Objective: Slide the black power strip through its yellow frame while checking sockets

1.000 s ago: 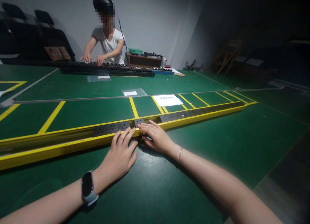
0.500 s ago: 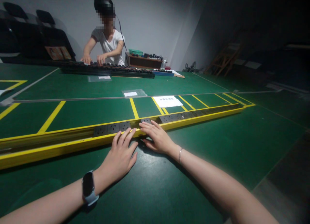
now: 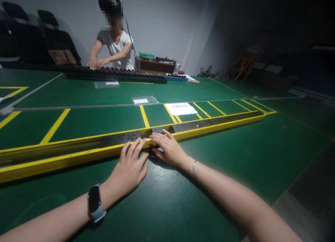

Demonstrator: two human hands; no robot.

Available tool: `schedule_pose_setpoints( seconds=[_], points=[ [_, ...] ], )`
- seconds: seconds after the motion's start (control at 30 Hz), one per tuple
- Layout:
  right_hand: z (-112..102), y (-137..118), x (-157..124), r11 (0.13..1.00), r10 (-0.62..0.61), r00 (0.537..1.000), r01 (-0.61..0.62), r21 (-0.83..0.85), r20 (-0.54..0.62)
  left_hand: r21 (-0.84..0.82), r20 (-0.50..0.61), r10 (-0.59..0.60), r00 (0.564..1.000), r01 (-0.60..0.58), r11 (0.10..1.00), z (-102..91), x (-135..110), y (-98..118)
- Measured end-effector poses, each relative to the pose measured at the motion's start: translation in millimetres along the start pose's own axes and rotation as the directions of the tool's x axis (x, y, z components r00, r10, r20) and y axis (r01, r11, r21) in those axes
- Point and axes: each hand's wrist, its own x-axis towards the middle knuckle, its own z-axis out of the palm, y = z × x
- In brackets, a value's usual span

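Note:
A long yellow channel (image 3: 65, 158) runs across the green table (image 3: 214, 172), with dark socket modules (image 3: 119, 138) seated in it. My left hand (image 3: 131, 168) lies flat and open, fingertips on the channel's near edge beside those modules. My right hand (image 3: 167, 148) is open too, its fingers spread over a single module (image 3: 157, 130) in the channel. More modules (image 3: 206, 122) fill the channel further right. A dark watch is on my left wrist, a thin bracelet on my right.
A person in a white shirt (image 3: 112, 46) works at a long black strip (image 3: 115, 74) at the table's far side. A white paper (image 3: 181, 108) and clear bags (image 3: 143, 100) lie beyond the channel. Yellow lines mark the table. A wooden tray (image 3: 155, 65) stands at the back.
The single module under my right fingers has slid right along the channel, away from the group of three. The person opposite has moved both hands closer together.

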Motion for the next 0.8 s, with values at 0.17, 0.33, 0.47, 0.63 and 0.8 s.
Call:
schedule_pose_setpoints(
  seconds=[0.17,0.33,0.47,0.63,0.8],
  points=[
    [-0.1,-0.9,-0.6,1.000,0.016,1.000,-0.016,0.006,-0.006,-0.004,0.004,0.003,1.000,-0.003,1.000,-0.2,-0.6,1.1],
    [-0.7,3.4,-3.2,1.000,0.018,0.999,-0.017,-0.020,0.050,-0.007,0.004,0.001,1.000,0.000,1.000,-1.6,-0.8,1.0],
    [0.4,4.5,-3.0,0.999,0.032,0.999,-0.030,-0.044,0.041,-0.012,-0.002,0.003,1.000,-0.003,1.000,-1.3,-0.4,0.4],
    [3.0,1.1,-0.2,0.997,0.037,0.999,-0.037,-0.072,0.004,-0.012,0.007,0.000,1.000,0.000,1.000,-0.9,0.1,0.1],
    [3.7,2.2,-0.3,0.994,0.040,0.998,-0.043,-0.098,-0.038,-0.014,0.001,0.001,1.000,-0.001,1.000,-1.2,-0.5,-0.7]
  ],
)
